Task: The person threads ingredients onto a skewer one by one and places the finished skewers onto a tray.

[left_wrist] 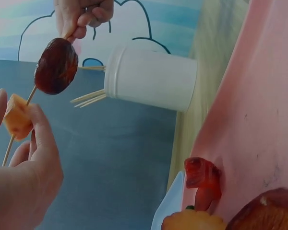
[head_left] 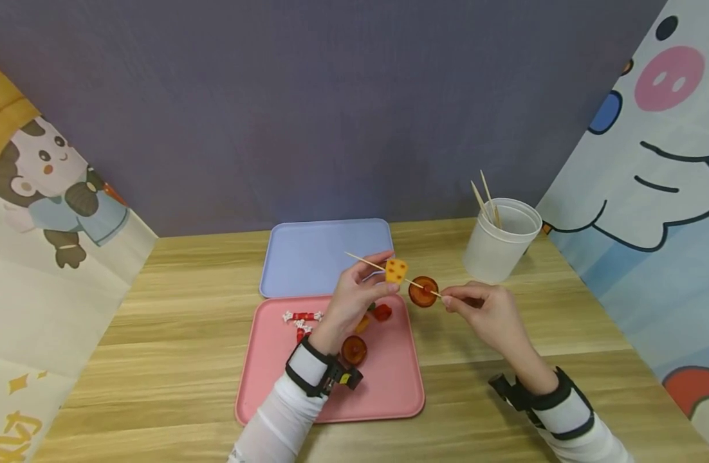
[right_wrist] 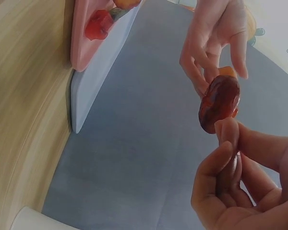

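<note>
The person's left forearm slants inward, the left hand pinching between thumb and fingers. Opposite, the right forearm angles inward, the right hand pinching, its remaining fingers curled.

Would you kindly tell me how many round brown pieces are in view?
2: one brown piece is threaded on the skewer, another piece lies on the pink tray. The left arm may hide more.
</note>
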`<state>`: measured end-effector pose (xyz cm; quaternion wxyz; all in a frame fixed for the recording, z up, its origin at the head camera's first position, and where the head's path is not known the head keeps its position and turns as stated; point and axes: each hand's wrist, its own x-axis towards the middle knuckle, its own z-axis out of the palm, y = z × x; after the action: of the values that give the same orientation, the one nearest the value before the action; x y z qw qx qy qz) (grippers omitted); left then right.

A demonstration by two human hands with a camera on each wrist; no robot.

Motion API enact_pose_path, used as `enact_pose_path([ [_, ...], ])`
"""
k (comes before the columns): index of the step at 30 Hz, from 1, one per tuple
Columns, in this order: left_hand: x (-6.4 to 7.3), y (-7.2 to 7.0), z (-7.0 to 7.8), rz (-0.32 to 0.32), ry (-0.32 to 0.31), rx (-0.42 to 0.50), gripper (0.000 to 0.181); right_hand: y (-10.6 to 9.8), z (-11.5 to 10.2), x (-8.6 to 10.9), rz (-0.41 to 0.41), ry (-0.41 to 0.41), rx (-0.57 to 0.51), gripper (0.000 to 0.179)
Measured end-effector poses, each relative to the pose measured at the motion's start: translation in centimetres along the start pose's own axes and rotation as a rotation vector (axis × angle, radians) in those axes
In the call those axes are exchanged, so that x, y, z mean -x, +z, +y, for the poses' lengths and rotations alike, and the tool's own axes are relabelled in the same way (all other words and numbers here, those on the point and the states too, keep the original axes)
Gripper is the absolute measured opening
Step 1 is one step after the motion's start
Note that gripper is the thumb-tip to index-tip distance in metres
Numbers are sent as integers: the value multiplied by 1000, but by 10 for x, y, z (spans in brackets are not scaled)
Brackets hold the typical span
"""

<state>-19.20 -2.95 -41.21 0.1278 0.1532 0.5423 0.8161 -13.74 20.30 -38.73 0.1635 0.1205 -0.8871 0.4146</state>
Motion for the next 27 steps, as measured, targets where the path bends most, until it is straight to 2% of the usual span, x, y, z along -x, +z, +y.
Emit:
enact_pose_path([
  [3, -1, -5, 2, -36, -4, -27, 59, -1, 3, -1, 12, 4, -11, 9],
  [5, -1, -9, 3, -45, -22, -98, 57, -2, 7, -2, 14, 12, -18, 8],
  [7, -1, -14, 4, -44, -31, -252, 52, -3, 11, -1, 20, 25, -18, 8],
  [10, -3, -19, 6, -39, -37, -610, 44, -5, 20, 0, 28, 52, -16, 7],
  [12, -6, -19, 7, -60, -47, -835, 40, -7, 25, 0, 37, 65, -12, 7],
  [14, -8, -17, 7, -101, -81, -1001, 39, -9, 30, 1, 43, 69, -6, 7],
  [18, -13, -11, 6, -201, -137, -1232, 38, -15, 37, 4, 59, 74, -7, 8],
  [22, -16, -6, 3, -282, -109, -1466, 34, -21, 43, 7, 66, 82, 20, 8],
  [27, -18, -2, 0, -324, -136, -1645, 20, -25, 51, 9, 78, 69, 87, 7],
])
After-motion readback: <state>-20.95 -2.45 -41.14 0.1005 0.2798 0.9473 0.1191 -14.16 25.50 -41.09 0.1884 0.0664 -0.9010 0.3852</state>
